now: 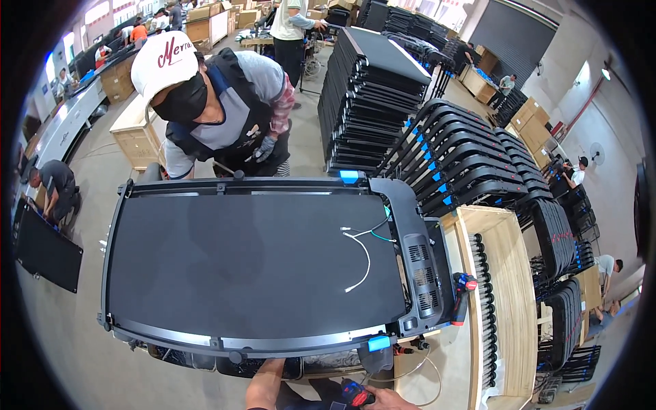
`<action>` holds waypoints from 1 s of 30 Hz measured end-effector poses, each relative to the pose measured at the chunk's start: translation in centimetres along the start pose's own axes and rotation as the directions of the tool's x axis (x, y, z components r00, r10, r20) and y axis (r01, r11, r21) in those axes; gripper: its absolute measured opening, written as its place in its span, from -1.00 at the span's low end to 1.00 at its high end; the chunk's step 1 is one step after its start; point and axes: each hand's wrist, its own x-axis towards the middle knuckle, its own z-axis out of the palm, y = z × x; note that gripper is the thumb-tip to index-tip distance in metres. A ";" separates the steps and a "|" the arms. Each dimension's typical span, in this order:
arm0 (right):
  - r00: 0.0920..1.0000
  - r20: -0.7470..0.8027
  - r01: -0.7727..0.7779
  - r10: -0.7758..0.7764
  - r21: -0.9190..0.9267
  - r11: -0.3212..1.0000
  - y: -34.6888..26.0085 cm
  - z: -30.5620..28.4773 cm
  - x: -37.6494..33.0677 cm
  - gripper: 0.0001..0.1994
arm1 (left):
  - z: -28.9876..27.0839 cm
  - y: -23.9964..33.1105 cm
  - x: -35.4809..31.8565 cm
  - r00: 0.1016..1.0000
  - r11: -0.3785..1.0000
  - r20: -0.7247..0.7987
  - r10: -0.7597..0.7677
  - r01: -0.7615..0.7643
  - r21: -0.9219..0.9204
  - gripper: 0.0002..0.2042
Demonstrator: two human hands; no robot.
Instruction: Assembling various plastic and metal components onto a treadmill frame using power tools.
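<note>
A treadmill deck with a black running belt [253, 263] lies in front of me. Its black plastic motor cover [420, 273] is at the right end. My left forearm [265, 384] reaches under the deck's near rail [273, 345], and the rail hides the hand and its fingers. Low in the view, my right hand [391, 399] is closed around a red and black power drill [355, 392], just below the near rail. Across the belt's right part lies a white cable [367, 260], joined near a dark wire and a green wire.
Opposite me, a co-worker in a white cap [164, 65] leans toward the far rail, one gloved hand [264, 147] low. A wooden crate [502, 301] with a row of black rollers stands right, another cordless driver [463, 298] by its edge. Stacked decks [372, 96] and frames [471, 150] stand beyond.
</note>
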 end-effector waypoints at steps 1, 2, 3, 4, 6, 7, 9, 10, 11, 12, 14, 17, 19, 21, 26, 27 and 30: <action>0.998 -0.051 -0.025 0.025 0.015 1.000 -0.5 -0.9 -0.6 -0.74 | 1.3 1.5 1.3 0.998 0.999 0.047 0.034 -0.033 -0.024 -0.74; 0.998 -0.051 -0.042 0.043 0.023 0.999 -2.3 -1.6 -1.1 -0.74 | 1.4 1.1 0.8 0.998 0.999 0.047 0.033 -0.031 -0.037 -0.74; 0.997 -0.047 -0.058 0.060 0.034 0.998 -3.7 -2.1 -1.5 -0.74 | 0.9 1.1 1.5 0.999 0.999 0.046 0.029 -0.027 -0.047 -0.74; 0.997 -0.049 -0.056 0.058 0.038 0.998 -4.5 -2.5 -1.7 -0.74 | 1.0 1.2 1.6 0.998 0.998 0.051 0.028 -0.025 -0.057 -0.74; 0.997 0.013 -0.079 0.078 0.042 0.996 -5.4 -3.2 -1.9 -0.73 | 1.3 1.1 1.0 0.998 0.997 0.052 0.030 -0.026 -0.070 -0.74; 0.998 0.007 -0.059 0.059 0.028 0.998 -4.8 -3.3 -1.9 -0.70 | 1.5 1.4 1.2 0.998 0.997 0.051 0.027 -0.023 -0.076 -0.74; 0.995 0.039 -0.090 0.090 -0.020 0.996 -4.6 -3.7 -1.9 -0.66 | 1.1 1.3 0.6 0.999 0.996 0.046 0.023 -0.019 -0.084 -0.74; 0.989 0.068 -0.125 0.130 -0.076 0.989 -4.7 -3.9 -1.9 -0.62 | 0.5 1.7 1.6 0.999 0.996 0.040 0.022 -0.018 -0.087 -0.74; 0.981 0.094 -0.157 0.171 -0.134 0.978 -4.6 -4.0 -1.8 -0.58 | -0.2 1.9 1.9 0.999 0.996 0.034 0.021 -0.018 -0.091 -0.74; 0.983 0.096 -0.142 0.156 -0.131 0.981 -3.9 -4.2 -1.3 -0.58 | -1.1 2.1 2.2 0.999 0.995 0.027 0.020 -0.018 -0.094 -0.74; 0.976 0.174 -0.028 0.130 -0.493 0.870 -3.6 -4.3 -0.6 -0.19 | -2.2 2.7 2.6 0.999 0.995 0.022 0.023 -0.021 -0.102 -0.74; 0.975 0.199 0.010 0.095 -0.471 0.882 -2.7 -4.0 0.1 -0.20 | -4.0 3.4 4.1 0.999 0.992 0.021 0.031 -0.029 -0.121 -0.74; 0.977 0.212 0.067 0.037 -0.464 0.883 -2.9 -3.8 0.4 -0.20 | -4.1 3.3 3.1 1.000 0.990 0.006 0.023 -0.022 -0.139 -0.74; 0.976 0.216 0.078 0.034 -0.488 0.870 -3.9 -3.7 0.4 -0.19 | -4.1 4.1 3.5 1.000 0.988 0.005 0.022 -0.021 -0.152 -0.74; 0.970 0.234 0.168 -0.061 -0.470 0.867 -4.8 -3.8 0.9 -0.19 | -5.3 5.5 4.0 1.000 0.983 0.010 0.006 -0.004 -0.183 -0.74; 0.971 0.236 0.159 -0.047 -0.481 0.862 -5.2 -3.9 1.0 -0.20 | -5.6 5.5 3.9 1.000 0.981 0.007 -0.003 0.004 -0.194 -0.74; 0.975 0.197 0.187 -0.107 -0.451 0.873 -3.7 -3.4 1.2 -0.21 | -5.8 7.7 4.5 0.999 0.980 0.040 0.003 0.005 -0.197 -0.74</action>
